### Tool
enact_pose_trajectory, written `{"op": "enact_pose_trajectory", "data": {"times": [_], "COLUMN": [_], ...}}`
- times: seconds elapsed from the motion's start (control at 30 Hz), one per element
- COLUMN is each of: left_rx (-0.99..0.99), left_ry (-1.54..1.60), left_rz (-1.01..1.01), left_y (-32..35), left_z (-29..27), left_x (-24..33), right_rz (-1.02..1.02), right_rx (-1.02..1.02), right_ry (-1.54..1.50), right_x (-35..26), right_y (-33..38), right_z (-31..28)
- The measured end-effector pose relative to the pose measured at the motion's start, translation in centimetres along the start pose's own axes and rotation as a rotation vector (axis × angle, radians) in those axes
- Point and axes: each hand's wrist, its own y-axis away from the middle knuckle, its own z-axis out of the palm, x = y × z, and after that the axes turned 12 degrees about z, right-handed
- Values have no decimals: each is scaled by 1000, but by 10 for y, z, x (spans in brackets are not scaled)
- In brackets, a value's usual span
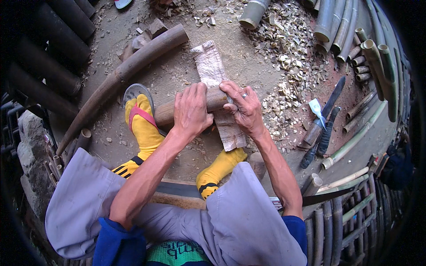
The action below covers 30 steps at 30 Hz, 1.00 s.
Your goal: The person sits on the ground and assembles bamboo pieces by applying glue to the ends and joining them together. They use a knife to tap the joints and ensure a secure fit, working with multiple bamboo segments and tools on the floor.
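My left hand (191, 111) wraps over a short brown bamboo section (165, 114) that lies across a flat, worn wooden slab (211, 66) on the dirt ground. My right hand (244, 106), with a ring on one finger, grips the right end of the same section. My feet in yellow socks (143, 128) sit either side of the slab, the left one in a sandal with a red strap. A long dark blade (177, 189) lies across under my knees.
A long curved bamboo pole (128, 66) lies at the left. Wood chips (288, 48) cover the ground at upper right. Knives (326, 117) and a white-blue tool (316, 107) lie at the right. Bamboo poles (337, 26) and cut pieces are stacked at top right and lower right.
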Motion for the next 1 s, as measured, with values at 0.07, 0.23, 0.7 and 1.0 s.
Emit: {"op": "enact_pose_trajectory", "data": {"times": [0.07, 0.23, 0.7, 1.0], "left_rx": [-38, -66, 257, 339], "left_ry": [15, 56, 374, 690], "left_rz": [-12, -6, 120, 51], "left_y": [-3, -7, 16, -53], "left_z": [0, -1, -15, -46], "left_x": [-3, -9, -13, -4], "right_rz": [12, 47, 70, 127], "right_rx": [7, 15, 18, 97], "right_ry": [-19, -55, -17, -2], "right_x": [-2, -7, -16, -6], "right_y": [-1, -1, -1, 4], "right_z": [1, 0, 0, 13]}}
